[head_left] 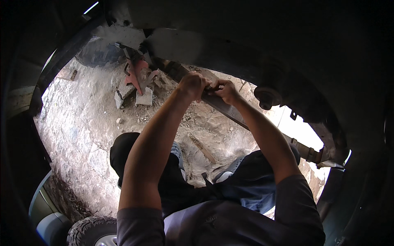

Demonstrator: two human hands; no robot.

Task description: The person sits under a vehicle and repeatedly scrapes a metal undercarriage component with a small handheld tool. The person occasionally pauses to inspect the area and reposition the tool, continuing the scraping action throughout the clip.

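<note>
My left hand [193,85] and my right hand [225,91] are close together in front of me, beneath a vehicle. Both have their fingers bent and pinched around a small spot at the long dark metal bar [230,111], which looks like a leaf spring. Whatever sits between the fingertips is too small and shaded to make out. The bar slants from the upper middle down to the right, passing under my right forearm. Left of my left hand, a red stand [135,76], like a jack stand, rises among pale blocks [144,97].
Dark vehicle body surrounds the opening above and at the sides. A rounded dark part [266,96] hangs right of my right hand. A flat strip [202,148] lies on the rough ground between my feet. A wheel with a knobbly tyre [90,230] is at lower left.
</note>
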